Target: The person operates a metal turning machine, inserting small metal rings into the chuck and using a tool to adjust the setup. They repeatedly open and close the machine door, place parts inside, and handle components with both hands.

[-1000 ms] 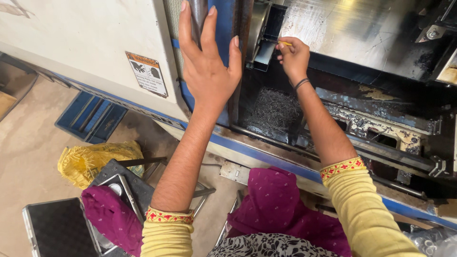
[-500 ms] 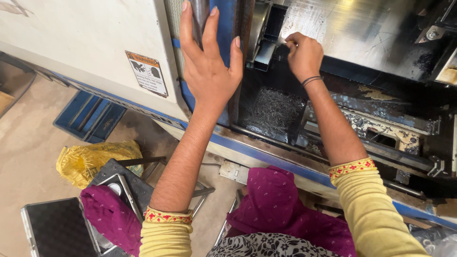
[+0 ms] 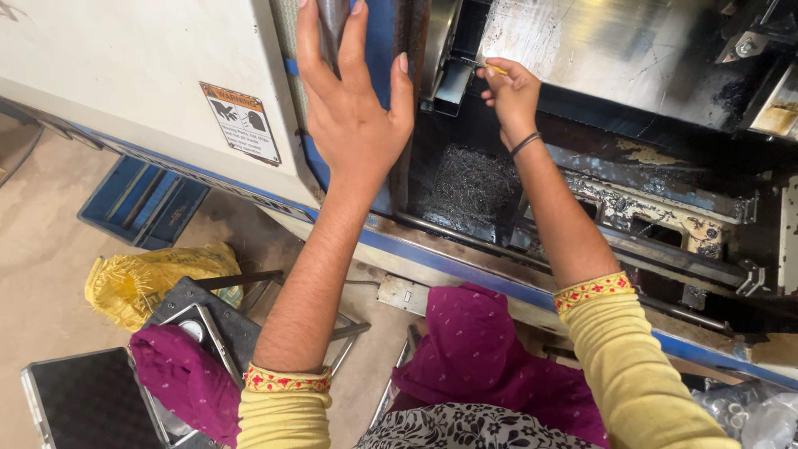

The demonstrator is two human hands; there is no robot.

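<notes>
Machine door first: the left hand point(image 3: 353, 116) is pressed flat, fingers spread wide, against the blue-edged sliding metal door point(image 3: 382, 50), gripping nothing. Moving right, a dark heap of metal shavings point(image 3: 470, 187) sits down in the machine bed. Above it, the right hand point(image 3: 511, 96) is pinched closed on a small yellow-tipped tool point(image 3: 492, 69), which pokes out from the fingertips toward the grey metal block point(image 3: 453, 83).

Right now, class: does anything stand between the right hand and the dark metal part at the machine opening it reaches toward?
Nothing visible does. The right hand, pinching a thin yellow-tipped tool, is right beside the dark metal part.
</notes>
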